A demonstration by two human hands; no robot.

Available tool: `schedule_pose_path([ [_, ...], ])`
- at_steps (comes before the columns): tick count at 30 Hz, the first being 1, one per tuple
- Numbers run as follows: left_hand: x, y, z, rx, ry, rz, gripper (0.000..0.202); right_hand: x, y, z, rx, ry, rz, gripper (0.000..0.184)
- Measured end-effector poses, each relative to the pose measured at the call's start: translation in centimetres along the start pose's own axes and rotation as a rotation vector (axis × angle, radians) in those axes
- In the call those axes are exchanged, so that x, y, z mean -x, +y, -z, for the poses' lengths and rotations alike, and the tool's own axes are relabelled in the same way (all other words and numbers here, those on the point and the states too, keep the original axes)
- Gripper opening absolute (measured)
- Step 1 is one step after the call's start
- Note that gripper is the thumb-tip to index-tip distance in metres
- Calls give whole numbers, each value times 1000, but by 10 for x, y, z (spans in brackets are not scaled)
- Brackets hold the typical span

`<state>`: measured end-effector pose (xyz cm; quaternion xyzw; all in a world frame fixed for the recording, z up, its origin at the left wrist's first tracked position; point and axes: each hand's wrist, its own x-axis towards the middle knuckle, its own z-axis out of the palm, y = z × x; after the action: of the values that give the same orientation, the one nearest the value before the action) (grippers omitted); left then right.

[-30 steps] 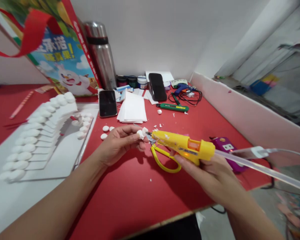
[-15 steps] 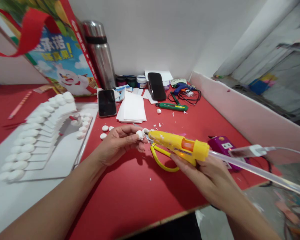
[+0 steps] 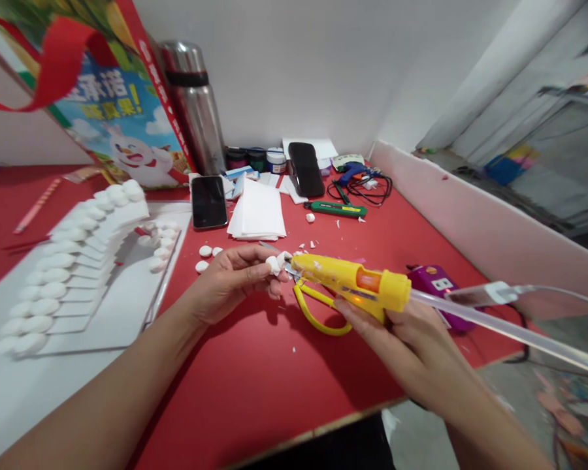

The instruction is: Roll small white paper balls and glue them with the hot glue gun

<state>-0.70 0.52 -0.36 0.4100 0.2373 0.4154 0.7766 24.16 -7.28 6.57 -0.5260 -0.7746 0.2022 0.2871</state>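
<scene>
- While left hand (image 3: pixel 235 279) pinches white pieces (image 3: pixel 274 264) mid-frame, right hand (image 3: pixel 406 336) grips yellow hot-glue gun (image 3: pixel 340 281).
- Nozzle (image 3: pixel 289 260) nearer than a second ago; gluing seems in hand, contact unclear.

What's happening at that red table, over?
Left fingers: pinching white material. Right fingers: gripping yellow glue gun, pointed at that material. Close by: yellow-handled scissors, partly under gun.

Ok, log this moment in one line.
left hand: pinching white piece | right hand: gripping glue gun | nozzle: at white piece, contact unclear | nearby: scissors
</scene>
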Motion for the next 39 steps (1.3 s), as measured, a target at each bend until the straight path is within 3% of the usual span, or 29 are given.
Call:
schedule_pose_path([
  [10,0,7,-4,37,147,-27,21,6,8,1,13,20,-55,25],
  [16,0,2,-7,-96,247,-37,20,8,3,0,-30,51,-9,22],
  [26,3,2,-9,-187,208,-19,14,2,3,-12,-64,14,-25,21],
  [39,1,2,-8,-195,205,-2,16,5,8,-11,18,20,-59,27],
])
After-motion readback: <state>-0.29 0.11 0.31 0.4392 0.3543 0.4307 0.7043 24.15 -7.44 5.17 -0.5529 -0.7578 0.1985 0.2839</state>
